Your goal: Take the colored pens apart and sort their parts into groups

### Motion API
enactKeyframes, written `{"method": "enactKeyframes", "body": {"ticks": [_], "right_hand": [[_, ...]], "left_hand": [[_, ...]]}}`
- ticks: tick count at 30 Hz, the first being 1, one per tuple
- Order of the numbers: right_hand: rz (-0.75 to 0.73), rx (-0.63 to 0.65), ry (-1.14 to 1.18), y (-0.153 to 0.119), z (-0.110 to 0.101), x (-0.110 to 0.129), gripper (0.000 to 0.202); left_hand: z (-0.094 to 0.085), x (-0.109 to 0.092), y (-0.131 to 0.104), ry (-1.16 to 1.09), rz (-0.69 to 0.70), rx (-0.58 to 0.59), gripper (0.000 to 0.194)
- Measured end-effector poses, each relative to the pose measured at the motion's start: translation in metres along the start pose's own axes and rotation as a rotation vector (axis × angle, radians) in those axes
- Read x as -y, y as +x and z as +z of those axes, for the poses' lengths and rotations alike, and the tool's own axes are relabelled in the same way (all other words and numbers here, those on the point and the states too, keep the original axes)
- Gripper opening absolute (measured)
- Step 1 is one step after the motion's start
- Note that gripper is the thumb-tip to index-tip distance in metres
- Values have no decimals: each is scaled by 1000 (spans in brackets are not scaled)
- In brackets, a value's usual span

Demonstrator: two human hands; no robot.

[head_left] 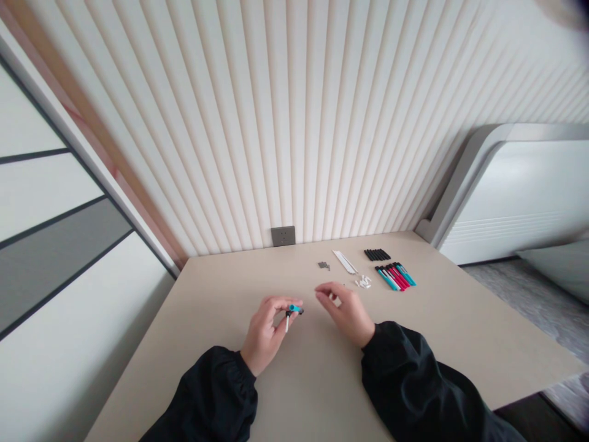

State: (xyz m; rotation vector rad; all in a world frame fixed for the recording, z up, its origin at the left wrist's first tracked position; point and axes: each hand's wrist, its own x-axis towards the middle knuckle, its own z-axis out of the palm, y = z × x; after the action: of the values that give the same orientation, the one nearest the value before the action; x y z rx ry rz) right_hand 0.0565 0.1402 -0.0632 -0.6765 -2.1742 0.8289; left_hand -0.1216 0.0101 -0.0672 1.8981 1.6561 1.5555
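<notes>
My left hand point(265, 333) is closed, its thumb and fingers pinching a short teal pen barrel point(294, 308). Against the barrel, in the same grip, are a small black part and a thin white piece point(288, 323) that points downward. To its right, my right hand point(346, 312) hovers over the table with thumb and forefinger pressed together. Whatever may be between those fingertips is too small to make out. Beyond my right hand lies a loose pile of small white plugs point(363, 282).
Further back on the beige table point(221, 294) lie small grey pieces point(324, 265), long white sticks point(345, 262) and a row of black caps point(377, 254). Several teal and red pens point(396, 277) lie side by side at the right. A wall socket point(283, 236) sits behind the table's back edge.
</notes>
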Motion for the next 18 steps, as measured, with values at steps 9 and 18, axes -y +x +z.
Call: {"method": "enactKeyframes", "body": {"ticks": [9, 18], "right_hand": [[231, -81, -727, 9, -56, -64, 21], [281, 7, -823, 5, -51, -61, 21]], "left_hand": [[1, 3, 1, 119, 102, 3, 19], [-3, -3, 6, 178, 259, 47, 23]]}}
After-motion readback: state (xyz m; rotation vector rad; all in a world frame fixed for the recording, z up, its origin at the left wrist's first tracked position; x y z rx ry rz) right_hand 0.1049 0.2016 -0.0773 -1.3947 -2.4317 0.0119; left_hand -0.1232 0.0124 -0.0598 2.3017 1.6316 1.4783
